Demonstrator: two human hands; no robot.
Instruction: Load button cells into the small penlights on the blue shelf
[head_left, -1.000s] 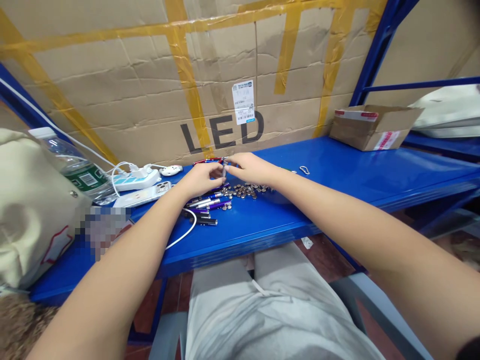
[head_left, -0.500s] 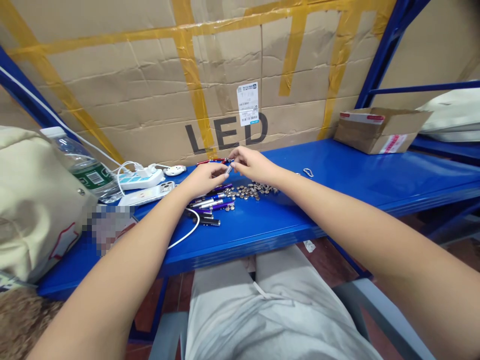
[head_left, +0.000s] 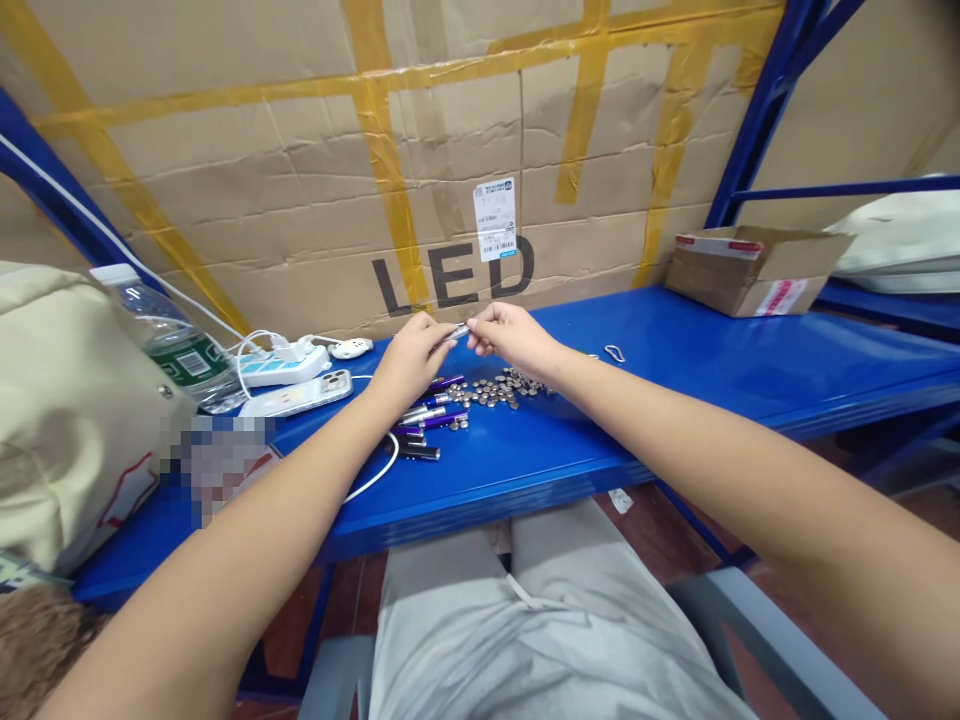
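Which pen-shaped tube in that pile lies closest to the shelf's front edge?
The black tube at the pile's front; the purple tubes and others lie farther back.

Small silver metal tube (head_left: 459, 331), slightly tilted, pinched at the fingertips of the left hand (head_left: 411, 360) and right hand (head_left: 514, 338), just behind a loose heap of silver button cells (head_left: 491, 390), beside scattered purple-and-silver pen-shaped tubes (head_left: 435, 412) lying roughly parallel

The tube (head_left: 459, 331), upright a second ago, now tilts nearly level, held between the fingertips of the left hand (head_left: 410, 360) and right hand (head_left: 514, 338).
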